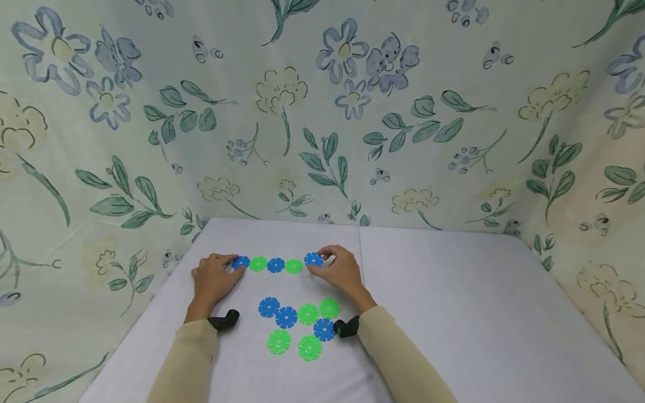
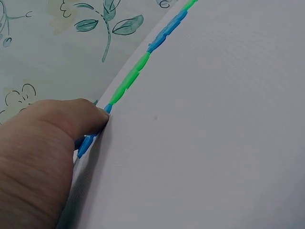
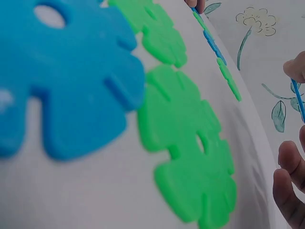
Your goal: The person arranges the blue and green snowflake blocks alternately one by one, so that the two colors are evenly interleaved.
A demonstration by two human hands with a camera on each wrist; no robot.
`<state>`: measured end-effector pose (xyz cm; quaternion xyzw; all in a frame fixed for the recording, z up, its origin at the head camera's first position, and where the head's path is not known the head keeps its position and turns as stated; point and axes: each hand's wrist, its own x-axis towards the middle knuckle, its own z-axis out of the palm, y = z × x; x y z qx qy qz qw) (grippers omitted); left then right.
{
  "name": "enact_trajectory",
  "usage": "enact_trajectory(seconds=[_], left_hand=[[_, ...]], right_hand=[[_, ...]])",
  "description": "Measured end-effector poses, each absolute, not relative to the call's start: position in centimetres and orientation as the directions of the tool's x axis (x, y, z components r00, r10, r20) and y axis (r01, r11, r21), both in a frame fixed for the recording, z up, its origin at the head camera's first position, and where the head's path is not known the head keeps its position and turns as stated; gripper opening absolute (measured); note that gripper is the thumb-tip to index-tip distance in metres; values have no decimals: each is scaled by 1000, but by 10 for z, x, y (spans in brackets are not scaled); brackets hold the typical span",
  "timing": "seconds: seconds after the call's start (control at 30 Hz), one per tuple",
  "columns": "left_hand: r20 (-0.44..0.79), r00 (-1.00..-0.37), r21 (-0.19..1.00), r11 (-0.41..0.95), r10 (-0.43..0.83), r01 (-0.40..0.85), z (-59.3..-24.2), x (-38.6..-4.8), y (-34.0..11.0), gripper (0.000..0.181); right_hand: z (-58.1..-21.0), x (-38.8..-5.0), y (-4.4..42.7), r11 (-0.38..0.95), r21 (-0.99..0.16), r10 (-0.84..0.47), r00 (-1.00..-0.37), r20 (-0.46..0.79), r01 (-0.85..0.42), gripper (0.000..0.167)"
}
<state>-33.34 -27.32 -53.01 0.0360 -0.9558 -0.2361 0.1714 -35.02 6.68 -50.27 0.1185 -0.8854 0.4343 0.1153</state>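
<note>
A: Why that grip?
B: I see left hand (image 1: 214,277) pinching the leftmost blue snowflake disc (image 1: 241,262), likely steadying the row (image 1: 275,265); right hand (image 1: 341,271) pinches another blue snowflake disc (image 1: 313,259), just off the green end disc (image 1: 294,266).

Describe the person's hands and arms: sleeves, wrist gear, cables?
Left hand and right hand: ungloved. Left sleeve and right sleeve: plain beige, reaching about to the wrists. Left wrist device and right wrist device: black, small, chunky. No cables visible.
</note>
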Motion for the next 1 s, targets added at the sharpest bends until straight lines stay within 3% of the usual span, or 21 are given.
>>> enact_trajectory(seconds=[1.0], left_hand=[[306,-940,463,886,-152,7,-533,-335,-275,50]], right_hand=[[-513,-357,59,700,-692,-67,-981,180,-175,38]])
